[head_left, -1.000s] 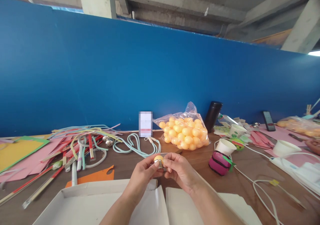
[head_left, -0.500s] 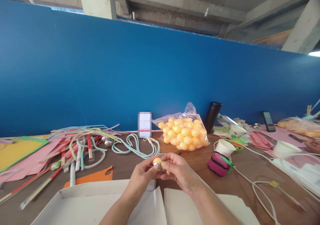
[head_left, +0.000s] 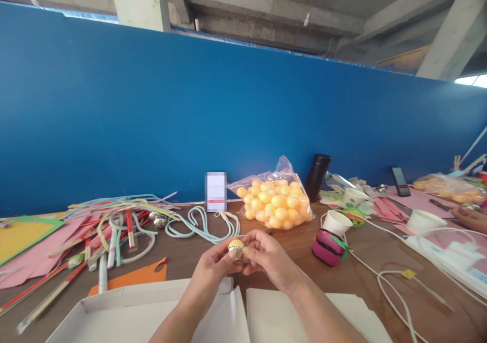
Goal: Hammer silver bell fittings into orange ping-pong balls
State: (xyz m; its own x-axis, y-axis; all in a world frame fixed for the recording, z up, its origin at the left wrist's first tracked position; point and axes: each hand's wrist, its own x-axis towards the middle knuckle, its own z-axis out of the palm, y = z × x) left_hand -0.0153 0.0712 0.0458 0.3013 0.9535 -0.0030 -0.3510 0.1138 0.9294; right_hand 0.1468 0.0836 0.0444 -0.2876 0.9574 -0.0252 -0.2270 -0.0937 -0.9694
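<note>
Between my fingertips is a yellow-orange ball, the size of a ping-pong ball, with crinkled silver foil around its lower part. My left hand pinches it from the left, the thumb pressed on the foil. From the other side, my right hand also grips the ball, its fingers bent at the foil. The underside is hidden by my fingers. Behind my hands stands a clear plastic bag full of similar balls.
A white box lid and pale sheets lie nearest me. Straws and tubes with foil balls are heaped left. A purple pouch, paper cup, black bottle and white cables are right. Another person's hand shows far right.
The view has shifted slightly to the right, so the table's things sit further left. Both hands keep their grip on the foil-wrapped ball, with hardly any finger movement.
</note>
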